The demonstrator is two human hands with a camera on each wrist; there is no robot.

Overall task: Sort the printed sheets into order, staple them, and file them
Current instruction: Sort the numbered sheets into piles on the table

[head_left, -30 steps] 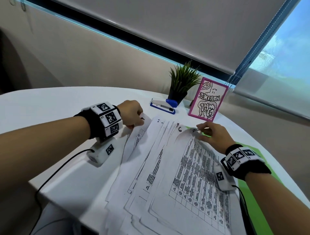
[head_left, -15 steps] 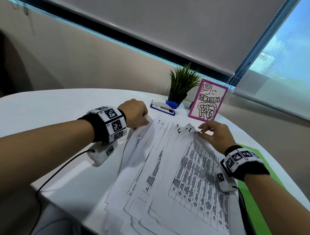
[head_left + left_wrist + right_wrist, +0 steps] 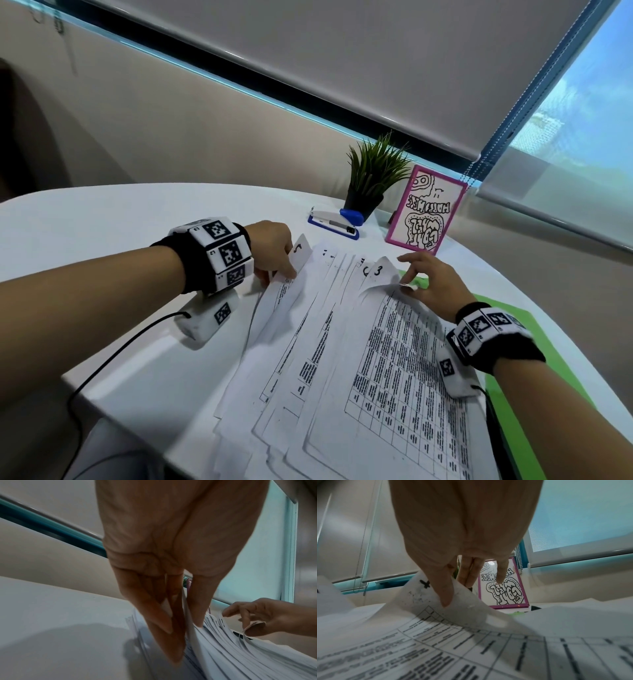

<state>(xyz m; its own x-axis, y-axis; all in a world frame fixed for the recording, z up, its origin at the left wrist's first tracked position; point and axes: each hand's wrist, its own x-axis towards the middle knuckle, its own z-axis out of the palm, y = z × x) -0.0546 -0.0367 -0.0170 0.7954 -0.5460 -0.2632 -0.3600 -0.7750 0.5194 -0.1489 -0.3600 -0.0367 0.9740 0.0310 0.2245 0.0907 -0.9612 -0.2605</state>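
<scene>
A fanned stack of printed sheets (image 3: 342,359) lies on the white table (image 3: 137,233), with handwritten numbers at the far corners. My left hand (image 3: 284,270) pinches the far corner of the leftmost sheet (image 3: 301,253), marked 5, between thumb and fingers (image 3: 199,609). My right hand (image 3: 407,274) pinches the curled-up far corner of the top table-printed sheet (image 3: 380,270), marked 3. Its thumb (image 3: 445,593) lies on the paper and the fingers are behind. A blue and white stapler (image 3: 334,222) lies beyond the sheets. A green folder (image 3: 513,346) lies under the stack at the right.
A small potted plant (image 3: 373,178) and a pink-framed drawing (image 3: 426,212) stand behind the stapler by the window wall. A black cable (image 3: 113,356) runs from my left wrist over the table's near edge. Bare tabletop stretches to the left.
My left hand has moved right and raised the corner of the leftmost sheet, showing the 5. My right hand has peeled up the top sheet's corner, showing the 3.
</scene>
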